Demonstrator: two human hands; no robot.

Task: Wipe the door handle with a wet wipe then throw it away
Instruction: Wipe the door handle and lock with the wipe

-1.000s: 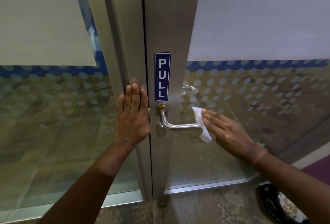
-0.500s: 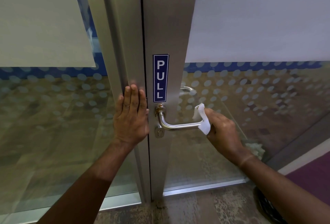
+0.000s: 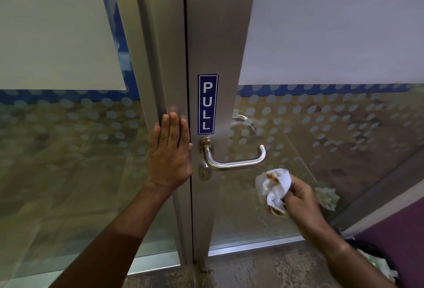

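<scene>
A brushed steel lever door handle (image 3: 236,162) sticks out from the aluminium door frame (image 3: 220,35), just below a blue PULL sign (image 3: 207,104). My right hand (image 3: 302,202) holds a crumpled white wet wipe (image 3: 274,186) with brownish stains, a little below and to the right of the handle's free end and not touching it. My left hand (image 3: 169,157) lies flat with fingers together against the fixed frame post beside the door edge, left of the handle.
Frosted, dotted glass panels (image 3: 68,150) flank the frame on both sides. A keyhole (image 3: 205,174) sits under the handle. At the bottom right corner a dark bin (image 3: 376,258) with crumpled paper stands on the floor, partly behind my right forearm.
My right hand has pulled the wipe off the end of the handle and moved down and right; the handle is now fully bare. The left hand stays on the frame.
</scene>
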